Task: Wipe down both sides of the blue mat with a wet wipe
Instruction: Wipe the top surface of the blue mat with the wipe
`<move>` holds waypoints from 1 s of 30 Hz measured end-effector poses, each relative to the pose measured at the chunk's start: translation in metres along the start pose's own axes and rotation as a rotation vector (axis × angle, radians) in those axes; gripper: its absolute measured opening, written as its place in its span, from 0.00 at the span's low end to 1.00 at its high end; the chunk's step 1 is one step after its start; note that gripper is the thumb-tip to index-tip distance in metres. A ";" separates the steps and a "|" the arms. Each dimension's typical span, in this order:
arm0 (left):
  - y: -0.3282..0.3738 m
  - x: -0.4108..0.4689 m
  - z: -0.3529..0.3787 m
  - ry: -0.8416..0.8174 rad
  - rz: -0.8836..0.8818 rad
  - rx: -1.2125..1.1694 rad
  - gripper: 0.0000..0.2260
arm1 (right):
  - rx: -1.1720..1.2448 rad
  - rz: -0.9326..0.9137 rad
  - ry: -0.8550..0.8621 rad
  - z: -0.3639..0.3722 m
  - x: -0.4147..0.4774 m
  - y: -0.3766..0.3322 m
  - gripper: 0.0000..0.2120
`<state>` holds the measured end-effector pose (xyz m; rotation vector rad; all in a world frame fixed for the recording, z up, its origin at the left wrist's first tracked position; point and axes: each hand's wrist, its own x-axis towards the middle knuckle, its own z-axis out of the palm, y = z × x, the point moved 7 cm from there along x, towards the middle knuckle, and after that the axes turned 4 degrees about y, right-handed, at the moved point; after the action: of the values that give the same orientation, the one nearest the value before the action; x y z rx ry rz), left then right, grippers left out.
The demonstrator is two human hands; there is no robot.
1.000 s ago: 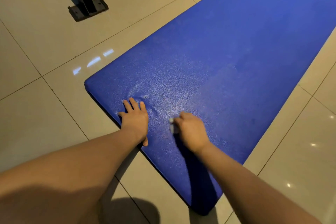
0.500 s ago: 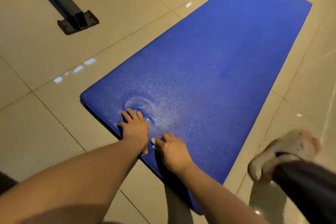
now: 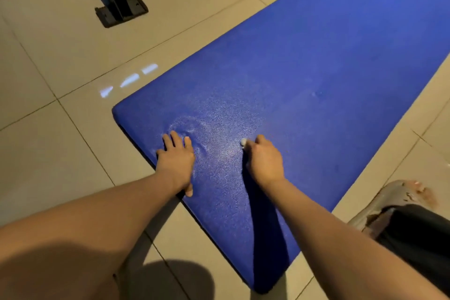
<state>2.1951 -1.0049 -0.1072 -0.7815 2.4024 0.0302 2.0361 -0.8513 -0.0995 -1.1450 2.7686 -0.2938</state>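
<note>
- A blue mat [image 3: 304, 80] lies flat on a tiled floor [image 3: 60, 56], running away to the upper right.
- The left hand [image 3: 176, 161] presses flat on the mat near its left edge, fingers spread, and the mat is dimpled just beyond the fingertips.
- The right hand [image 3: 264, 161], set apart from the left, is curled around a small white wipe [image 3: 243, 142] held against the mat.
- A black metal frame foot [image 3: 119, 7] stands on the floor at the upper left.
</note>
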 end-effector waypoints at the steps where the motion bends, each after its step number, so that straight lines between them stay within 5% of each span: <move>1: 0.000 -0.001 0.000 0.006 -0.002 -0.007 0.72 | 0.033 -0.052 -0.027 0.004 -0.007 -0.016 0.05; 8: -0.002 -0.009 -0.003 0.010 -0.037 -0.025 0.71 | 0.064 -0.649 -0.118 0.019 -0.033 -0.082 0.06; 11: -0.004 -0.012 -0.002 0.009 -0.050 -0.066 0.71 | 0.052 -0.484 -0.053 0.013 0.005 -0.038 0.12; 17: -0.003 -0.012 -0.001 0.009 -0.082 -0.090 0.71 | 0.028 -0.091 -0.044 -0.010 0.052 0.041 0.08; 25: -0.006 -0.010 0.003 0.000 -0.108 -0.077 0.70 | 0.236 -0.424 -0.177 0.017 -0.017 -0.046 0.03; 30: -0.004 -0.012 0.004 0.001 -0.150 -0.032 0.71 | 0.165 -0.504 -0.202 0.012 0.005 -0.012 0.07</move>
<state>2.2073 -1.0013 -0.1031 -0.9748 2.3421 0.0077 2.0432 -0.8642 -0.1082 -1.7042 2.2043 -0.4188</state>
